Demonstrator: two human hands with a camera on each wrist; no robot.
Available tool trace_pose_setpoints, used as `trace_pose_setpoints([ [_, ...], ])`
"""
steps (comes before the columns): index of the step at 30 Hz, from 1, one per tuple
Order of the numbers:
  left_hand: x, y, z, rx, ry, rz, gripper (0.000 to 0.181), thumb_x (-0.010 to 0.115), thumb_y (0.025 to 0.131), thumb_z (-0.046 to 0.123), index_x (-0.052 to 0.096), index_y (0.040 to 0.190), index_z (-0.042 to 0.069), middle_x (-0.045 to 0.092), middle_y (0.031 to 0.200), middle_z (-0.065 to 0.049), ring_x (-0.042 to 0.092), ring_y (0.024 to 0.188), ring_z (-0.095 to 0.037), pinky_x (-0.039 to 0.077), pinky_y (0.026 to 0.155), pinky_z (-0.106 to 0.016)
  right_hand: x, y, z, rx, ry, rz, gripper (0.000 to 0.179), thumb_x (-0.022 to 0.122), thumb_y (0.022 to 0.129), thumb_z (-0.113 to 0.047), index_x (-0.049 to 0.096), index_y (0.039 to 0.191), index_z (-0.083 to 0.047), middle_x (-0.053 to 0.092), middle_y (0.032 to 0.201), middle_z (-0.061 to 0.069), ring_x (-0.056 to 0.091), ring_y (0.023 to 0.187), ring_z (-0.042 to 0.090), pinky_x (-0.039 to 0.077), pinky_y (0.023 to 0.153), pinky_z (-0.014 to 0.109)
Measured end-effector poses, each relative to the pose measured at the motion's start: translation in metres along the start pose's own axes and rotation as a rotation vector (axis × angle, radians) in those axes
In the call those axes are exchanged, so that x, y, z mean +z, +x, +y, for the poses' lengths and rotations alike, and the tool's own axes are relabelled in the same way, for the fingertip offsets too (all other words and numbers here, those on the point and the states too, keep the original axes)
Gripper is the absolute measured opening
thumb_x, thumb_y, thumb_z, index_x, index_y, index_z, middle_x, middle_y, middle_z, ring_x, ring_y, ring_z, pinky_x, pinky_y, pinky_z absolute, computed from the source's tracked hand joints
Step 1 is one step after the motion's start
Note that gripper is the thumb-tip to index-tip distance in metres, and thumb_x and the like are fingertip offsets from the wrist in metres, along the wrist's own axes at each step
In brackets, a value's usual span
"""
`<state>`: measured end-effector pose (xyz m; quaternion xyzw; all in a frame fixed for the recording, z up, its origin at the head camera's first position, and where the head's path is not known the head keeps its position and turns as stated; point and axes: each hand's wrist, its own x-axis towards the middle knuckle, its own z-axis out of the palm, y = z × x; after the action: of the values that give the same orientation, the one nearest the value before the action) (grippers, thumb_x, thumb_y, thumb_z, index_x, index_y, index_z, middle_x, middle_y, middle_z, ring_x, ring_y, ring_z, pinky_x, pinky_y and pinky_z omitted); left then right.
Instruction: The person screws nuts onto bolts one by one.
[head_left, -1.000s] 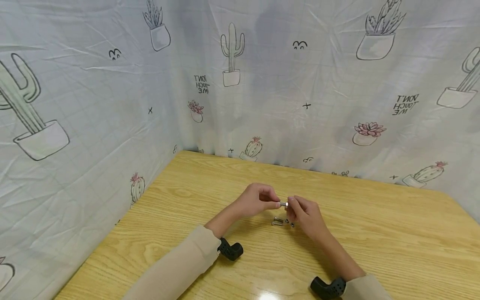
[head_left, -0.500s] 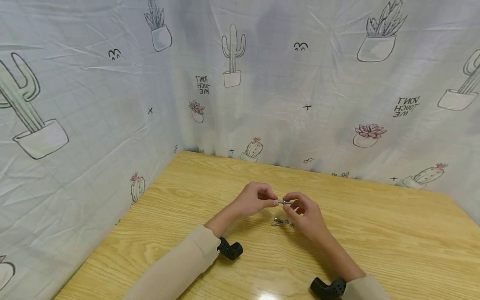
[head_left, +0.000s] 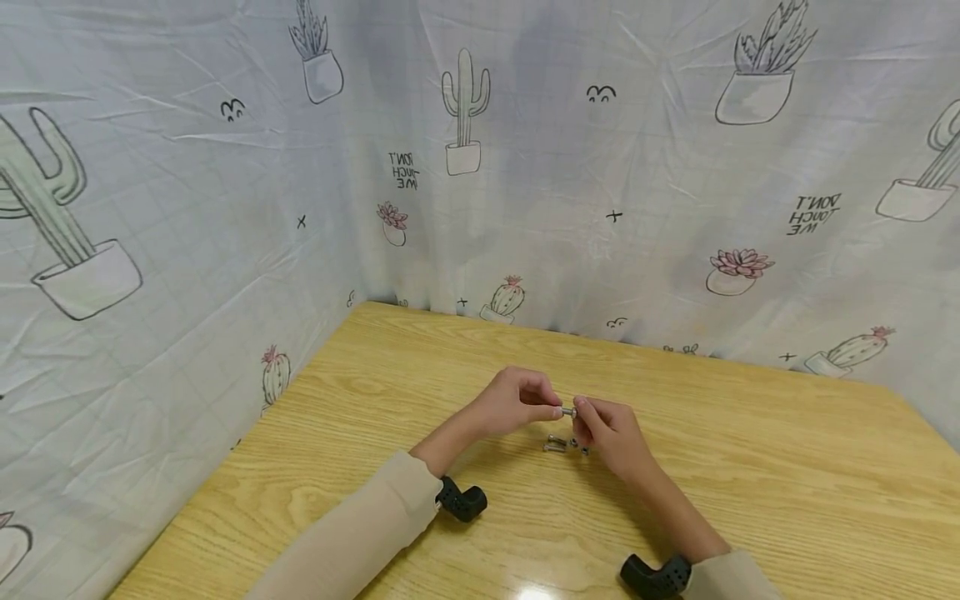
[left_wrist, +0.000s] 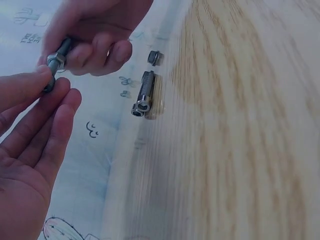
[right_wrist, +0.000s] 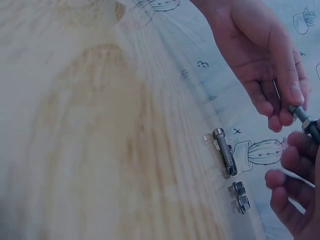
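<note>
My left hand (head_left: 517,404) pinches the head end of a metal bolt (left_wrist: 64,46) between thumb and fingertips, holding it level above the table. A hex nut (left_wrist: 56,61) sits part way along the bolt's thread. Thumb and forefinger of my right hand (head_left: 613,431) are at the nut and grip it from the side, partly covering the bolt's free end. On the table below lie two more socket-head bolts (right_wrist: 223,150), side by side. Two loose flanged nuts (right_wrist: 241,196) rest close to them.
The wooden table (head_left: 420,367) reaches back to a pale curtain (head_left: 540,192) printed with cacti. A black curved device (head_left: 461,500) is on the left wrist, and a similar black device (head_left: 656,575) is on the right.
Half a second ago the right thumb and forefinger were spread around the nut with the bolt's end showing. Now the right hand has turned and its fingers cover that end. The left hand barely moves.
</note>
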<state>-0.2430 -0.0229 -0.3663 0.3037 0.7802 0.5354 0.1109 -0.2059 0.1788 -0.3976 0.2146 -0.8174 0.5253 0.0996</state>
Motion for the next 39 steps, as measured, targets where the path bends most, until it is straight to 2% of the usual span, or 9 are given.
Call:
trace_pose_setpoints([
  [3, 0.000, 0.000, -0.001, -0.015, 0.001, 0.029, 0.005, 0.071, 0.088, 0.014, 0.071, 0.087, 0.009, 0.070, 0.092, -0.004, 0.067, 0.080, -0.007, 0.055, 0.074, -0.022, 0.000, 0.000, 0.000, 0.027, -0.042, 0.037, 0.029, 0.044, 0.105, -0.020, 0.063, 0.091, -0.004, 0.057, 0.064, 0.011, 0.054, 0.056, 0.023, 0.046, 0.052, 0.025],
  [6, -0.002, 0.001, -0.002, -0.034, 0.014, 0.059, 0.005, 0.071, 0.088, 0.015, 0.072, 0.087, 0.010, 0.070, 0.092, -0.002, 0.066, 0.080, -0.007, 0.055, 0.073, -0.022, 0.000, 0.000, 0.001, 0.036, -0.068, 0.065, 0.016, 0.052, 0.101, -0.017, 0.063, 0.108, -0.008, 0.065, 0.085, 0.008, 0.060, 0.068, 0.015, 0.050, 0.058, 0.024],
  [10, -0.003, 0.002, -0.004, -0.050, 0.028, 0.079, 0.005, 0.070, 0.089, 0.015, 0.072, 0.087, 0.011, 0.070, 0.092, -0.002, 0.066, 0.080, -0.007, 0.055, 0.072, -0.022, 0.001, -0.001, -0.001, 0.008, -0.076, 0.066, 0.021, 0.062, 0.094, -0.008, 0.061, 0.115, -0.007, 0.065, 0.108, 0.009, 0.061, 0.083, 0.005, 0.051, 0.065, 0.025],
  [17, -0.005, 0.005, -0.005, -0.030, 0.013, 0.061, 0.006, 0.071, 0.089, 0.015, 0.071, 0.086, 0.009, 0.070, 0.092, -0.004, 0.067, 0.080, -0.007, 0.055, 0.072, -0.023, 0.000, -0.002, -0.031, -0.067, -0.108, 0.092, 0.018, 0.065, 0.088, 0.003, 0.063, 0.106, 0.002, 0.067, 0.100, 0.013, 0.061, 0.079, 0.006, 0.052, 0.063, 0.025],
  [22, -0.006, 0.004, -0.004, -0.027, 0.002, 0.061, 0.006, 0.072, 0.088, 0.015, 0.071, 0.086, 0.009, 0.071, 0.092, -0.004, 0.067, 0.080, -0.007, 0.055, 0.072, -0.022, -0.001, -0.001, -0.039, -0.040, -0.102, 0.083, 0.011, 0.062, 0.092, 0.000, 0.065, 0.103, 0.001, 0.067, 0.094, 0.013, 0.061, 0.071, 0.016, 0.052, 0.060, 0.024],
  [26, -0.007, 0.004, -0.002, -0.018, -0.027, 0.042, 0.005, 0.073, 0.087, 0.014, 0.072, 0.086, 0.009, 0.071, 0.093, -0.006, 0.068, 0.080, -0.008, 0.055, 0.074, -0.022, -0.002, 0.000, -0.040, 0.009, -0.048, 0.046, 0.013, 0.056, 0.097, -0.004, 0.064, 0.092, 0.005, 0.064, 0.079, 0.018, 0.058, 0.063, 0.028, 0.051, 0.057, 0.024],
  [32, -0.006, 0.004, 0.000, -0.008, -0.032, -0.014, 0.005, 0.072, 0.088, 0.014, 0.072, 0.088, 0.009, 0.071, 0.094, -0.007, 0.068, 0.082, -0.007, 0.055, 0.077, -0.021, -0.002, 0.004, -0.029, 0.026, -0.034, 0.005, 0.037, 0.045, 0.103, -0.007, 0.058, 0.070, 0.003, 0.050, 0.058, 0.021, 0.043, 0.048, 0.011, 0.041, 0.049, 0.024],
  [35, -0.005, 0.004, -0.001, -0.018, -0.016, 0.007, 0.005, 0.072, 0.088, 0.015, 0.072, 0.087, 0.010, 0.071, 0.092, -0.005, 0.068, 0.081, -0.007, 0.055, 0.075, -0.022, -0.001, 0.004, -0.015, 0.025, -0.025, 0.020, 0.030, 0.044, 0.103, -0.008, 0.061, 0.080, 0.001, 0.051, 0.059, 0.021, 0.047, 0.048, 0.019, 0.043, 0.047, 0.026],
  [39, -0.006, 0.004, -0.002, -0.051, 0.010, 0.055, 0.006, 0.072, 0.088, 0.016, 0.072, 0.085, 0.011, 0.071, 0.091, -0.002, 0.067, 0.080, -0.007, 0.055, 0.072, -0.022, 0.000, 0.004, -0.003, 0.019, -0.015, 0.035, 0.014, 0.054, 0.099, -0.009, 0.061, 0.107, -0.001, 0.063, 0.085, 0.017, 0.060, 0.061, 0.020, 0.050, 0.055, 0.026],
])
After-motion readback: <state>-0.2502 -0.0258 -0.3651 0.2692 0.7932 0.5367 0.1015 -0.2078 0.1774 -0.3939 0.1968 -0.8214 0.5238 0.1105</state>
